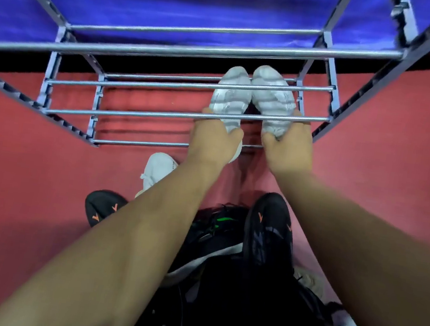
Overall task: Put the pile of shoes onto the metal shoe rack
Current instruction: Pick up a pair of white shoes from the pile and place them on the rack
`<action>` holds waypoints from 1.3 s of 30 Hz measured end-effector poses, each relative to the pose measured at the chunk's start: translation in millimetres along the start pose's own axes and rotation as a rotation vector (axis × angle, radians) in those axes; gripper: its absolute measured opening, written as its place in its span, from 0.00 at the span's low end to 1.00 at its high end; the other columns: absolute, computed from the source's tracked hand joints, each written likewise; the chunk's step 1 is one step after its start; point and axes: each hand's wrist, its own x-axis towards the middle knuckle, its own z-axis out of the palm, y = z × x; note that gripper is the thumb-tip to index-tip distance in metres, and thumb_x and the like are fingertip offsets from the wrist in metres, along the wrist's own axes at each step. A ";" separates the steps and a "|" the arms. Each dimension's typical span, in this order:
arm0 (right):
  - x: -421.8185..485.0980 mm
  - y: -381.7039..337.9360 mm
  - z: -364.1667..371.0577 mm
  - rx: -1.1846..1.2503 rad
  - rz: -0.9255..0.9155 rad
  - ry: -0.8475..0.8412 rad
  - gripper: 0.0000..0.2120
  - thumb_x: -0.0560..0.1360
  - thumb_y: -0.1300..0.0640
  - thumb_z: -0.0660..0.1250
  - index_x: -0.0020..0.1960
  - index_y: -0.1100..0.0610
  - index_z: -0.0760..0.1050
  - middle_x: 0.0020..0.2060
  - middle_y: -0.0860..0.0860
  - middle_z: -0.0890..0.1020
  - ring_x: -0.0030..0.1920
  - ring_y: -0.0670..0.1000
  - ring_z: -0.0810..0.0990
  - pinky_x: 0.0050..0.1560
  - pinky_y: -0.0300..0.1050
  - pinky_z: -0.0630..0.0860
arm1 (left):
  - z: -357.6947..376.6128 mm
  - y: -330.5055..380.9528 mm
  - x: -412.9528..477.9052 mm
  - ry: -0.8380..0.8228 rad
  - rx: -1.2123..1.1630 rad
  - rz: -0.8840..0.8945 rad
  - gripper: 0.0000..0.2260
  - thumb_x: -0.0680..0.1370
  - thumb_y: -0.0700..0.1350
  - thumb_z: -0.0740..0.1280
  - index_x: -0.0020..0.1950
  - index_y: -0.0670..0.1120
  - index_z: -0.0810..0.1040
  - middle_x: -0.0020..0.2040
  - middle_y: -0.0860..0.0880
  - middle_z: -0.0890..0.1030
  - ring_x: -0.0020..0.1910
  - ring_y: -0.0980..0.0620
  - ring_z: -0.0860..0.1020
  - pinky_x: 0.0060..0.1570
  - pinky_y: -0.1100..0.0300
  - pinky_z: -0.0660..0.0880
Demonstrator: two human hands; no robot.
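Two white sneakers are held with their pale soles facing up at me, inside the metal shoe rack (143, 115), between its lower bars. My left hand (215, 141) grips the heel of the left white sneaker (231, 94). My right hand (287, 145) grips the heel of the right white sneaker (273, 96). On the red floor below my arms lies the pile: a black shoe with orange marks (269, 230), a second one like it (102, 207), a black shoe with green accents (219, 223) and another white sneaker (158, 169).
The rack has several tiers of grey metal bars with a blue fabric cover (175, 1) behind and above. Its side frames (333, 104) flank the tier on the right. Red floor (15, 177) spreads on both sides of the pile.
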 end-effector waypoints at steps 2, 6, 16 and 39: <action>11.1 -0.1 2.0 0.024 0.005 0.013 0.22 0.75 0.53 0.67 0.68 0.55 0.74 0.60 0.54 0.79 0.58 0.56 0.77 0.58 0.48 0.78 | 13.4 4.2 9.9 0.032 -0.020 0.004 0.31 0.72 0.53 0.68 0.70 0.37 0.69 0.62 0.39 0.77 0.61 0.37 0.76 0.60 0.50 0.76; 28.4 7.7 4.9 0.004 0.080 0.005 0.27 0.78 0.55 0.70 0.75 0.59 0.70 0.63 0.56 0.81 0.59 0.58 0.80 0.51 0.41 0.72 | 40.8 -2.2 24.3 -0.091 0.060 0.007 0.25 0.69 0.60 0.64 0.55 0.41 0.79 0.50 0.42 0.83 0.53 0.41 0.81 0.52 0.55 0.78; 33.3 29.9 16.3 -0.286 0.076 -0.186 0.34 0.79 0.52 0.71 0.77 0.68 0.64 0.72 0.65 0.69 0.72 0.63 0.70 0.75 0.52 0.68 | 50.2 -10.7 17.8 -0.029 0.329 0.118 0.19 0.73 0.60 0.63 0.45 0.46 0.82 0.48 0.44 0.82 0.52 0.42 0.76 0.54 0.54 0.71; -8.3 38.7 10.4 -0.384 -0.033 -0.015 0.25 0.76 0.63 0.66 0.72 0.64 0.68 0.68 0.61 0.72 0.61 0.65 0.74 0.62 0.60 0.74 | 50.1 -7.1 2.4 -0.103 0.226 0.162 0.42 0.73 0.55 0.79 0.77 0.36 0.65 0.74 0.39 0.67 0.72 0.40 0.67 0.74 0.54 0.64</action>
